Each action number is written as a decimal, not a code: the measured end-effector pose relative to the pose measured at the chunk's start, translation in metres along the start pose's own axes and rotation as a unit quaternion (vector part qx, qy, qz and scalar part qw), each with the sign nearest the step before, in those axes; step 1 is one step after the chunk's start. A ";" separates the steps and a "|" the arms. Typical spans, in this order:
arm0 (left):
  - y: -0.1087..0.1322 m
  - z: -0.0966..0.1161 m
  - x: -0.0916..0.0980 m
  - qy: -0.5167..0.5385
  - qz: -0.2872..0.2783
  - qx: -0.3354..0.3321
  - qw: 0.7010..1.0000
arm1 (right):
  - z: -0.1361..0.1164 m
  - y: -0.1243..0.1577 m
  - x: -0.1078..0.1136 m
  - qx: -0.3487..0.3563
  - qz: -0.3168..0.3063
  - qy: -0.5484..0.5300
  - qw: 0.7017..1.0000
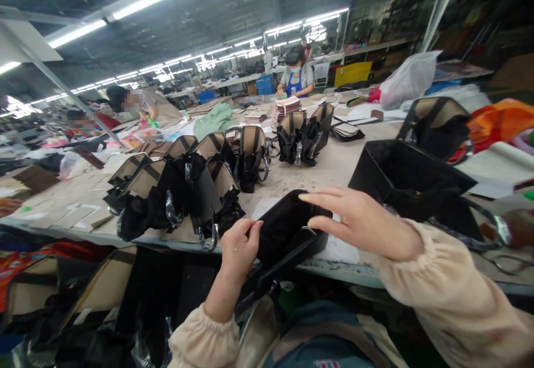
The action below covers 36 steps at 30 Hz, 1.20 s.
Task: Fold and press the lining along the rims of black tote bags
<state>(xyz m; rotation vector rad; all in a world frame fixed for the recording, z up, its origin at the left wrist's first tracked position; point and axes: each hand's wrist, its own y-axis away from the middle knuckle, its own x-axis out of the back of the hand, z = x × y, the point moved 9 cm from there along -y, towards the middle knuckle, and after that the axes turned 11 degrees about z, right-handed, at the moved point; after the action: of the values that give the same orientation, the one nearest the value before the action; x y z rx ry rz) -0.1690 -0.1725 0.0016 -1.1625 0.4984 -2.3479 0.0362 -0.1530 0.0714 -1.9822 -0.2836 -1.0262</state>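
A black handbag (283, 226) rests at the front edge of the table, tilted toward me with its mouth facing up. My left hand (241, 245) is closed on the bag's left rim, thumb on top. At the bag's right end is my right hand (359, 217), fingers stretched out and apart, the fingertips at the rim. Just right of that hand stands a larger black open bag (409, 167) with a plastic-wrapped handle. Several black bags with tan boards showing, such as this bag (146, 181), are grouped to the left.
More unfinished bags (104, 284) lie low at the left, below the table edge. Two black bags (304, 134) stand mid-table. Behind them is a stack of brown pieces (287, 106). A clear plastic bag (409, 81) and orange material (503, 126) lie right. A co-worker (295, 75) is across the table.
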 end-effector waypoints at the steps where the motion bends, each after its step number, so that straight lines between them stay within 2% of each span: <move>1: -0.001 -0.002 -0.001 0.009 0.000 0.013 1.000 | -0.012 0.007 -0.004 0.023 -0.016 -0.024 0.999; 4: 0.001 -0.010 -0.007 0.075 -0.018 0.062 0.995 | -0.037 0.025 -0.029 0.072 -0.054 -0.042 0.995; 8: 0.016 -0.014 -0.009 0.200 -0.068 0.080 0.974 | -0.042 0.035 -0.051 0.090 -0.030 -0.019 0.995; 14: 0.070 -0.025 0.004 0.256 -0.189 0.109 0.942 | -0.041 0.045 -0.041 0.097 -0.020 -0.047 0.994; 18: 0.108 -0.033 0.005 0.174 -0.233 0.107 0.951 | -0.038 0.047 -0.038 0.085 -0.017 -0.040 0.995; 21: 0.127 -0.045 0.001 0.123 -0.221 0.136 0.958 | -0.035 0.046 -0.040 0.075 -0.011 -0.030 0.997; 25: 0.139 -0.062 -0.002 0.113 -0.185 0.204 0.955 | -0.032 0.045 -0.043 0.059 -0.021 -0.028 0.998; 30: 0.143 -0.068 -0.006 0.085 -0.151 0.181 0.968 | -0.039 0.043 -0.038 0.025 -0.041 -0.030 0.998; 34: 0.145 -0.073 -0.008 0.113 -0.084 0.192 0.971 | -0.059 0.041 -0.042 0.041 -0.054 -0.042 0.997; 36: 0.146 -0.074 -0.008 0.123 -0.063 0.201 0.970 | -0.067 0.040 -0.048 0.053 -0.040 -0.045 0.997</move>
<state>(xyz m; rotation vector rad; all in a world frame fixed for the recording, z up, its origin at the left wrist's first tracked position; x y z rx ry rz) -0.1882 -0.2800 -0.1203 -0.7404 0.0171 -2.5584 -0.0099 -0.2212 0.0312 -1.9377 -0.4604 -0.9530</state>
